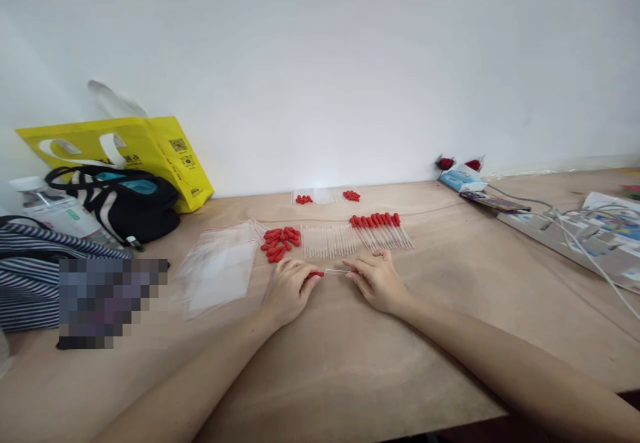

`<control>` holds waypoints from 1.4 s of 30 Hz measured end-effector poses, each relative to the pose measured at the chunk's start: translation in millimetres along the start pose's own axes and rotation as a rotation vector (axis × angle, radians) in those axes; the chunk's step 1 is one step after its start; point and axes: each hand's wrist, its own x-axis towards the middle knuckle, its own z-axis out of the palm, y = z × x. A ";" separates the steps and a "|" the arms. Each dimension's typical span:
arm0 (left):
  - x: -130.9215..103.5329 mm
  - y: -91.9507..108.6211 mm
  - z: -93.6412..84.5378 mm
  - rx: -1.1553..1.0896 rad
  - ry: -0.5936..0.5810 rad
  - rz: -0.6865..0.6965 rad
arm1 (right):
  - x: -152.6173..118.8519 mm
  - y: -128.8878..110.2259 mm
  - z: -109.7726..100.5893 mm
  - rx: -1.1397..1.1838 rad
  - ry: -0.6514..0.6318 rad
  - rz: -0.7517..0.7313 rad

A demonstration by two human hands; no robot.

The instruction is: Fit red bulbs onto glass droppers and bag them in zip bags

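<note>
My left hand [290,288] pinches a red rubber bulb [317,274], its end facing right. Opposite it, my right hand [376,279] grips a clear glass dropper tube [336,271] between thumb and fingers. The tube's end is close to the bulb, with a small gap between them. Just beyond my left hand lies a pile of red bulbs [275,244]. A row of bare glass tubes [327,241] lies beyond both hands. To its right, several droppers with red bulbs fitted [383,228] lie side by side.
Clear zip bags [223,266] are stacked left of the bulbs. More red bulbs [351,196] lie on clear plastic near the wall. A yellow bag [185,163], black pouch [145,210] and striped cloth [30,283] crowd the left. Tissues [463,179] and white cables [575,233] are at right.
</note>
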 end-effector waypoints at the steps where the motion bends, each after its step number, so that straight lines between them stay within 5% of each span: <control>1: -0.3 -0.9 0.7 -0.006 0.003 0.007 | -0.1 -0.5 1.0 -0.005 0.005 -0.008; 27: 1.1 -3.7 2.2 -0.158 0.086 -0.006 | -0.8 -6.1 5.2 0.145 -0.073 -0.151; 42: -2.5 -0.1 -1.8 -0.132 -0.021 0.091 | 2.6 6.3 1.8 0.025 -0.097 -0.285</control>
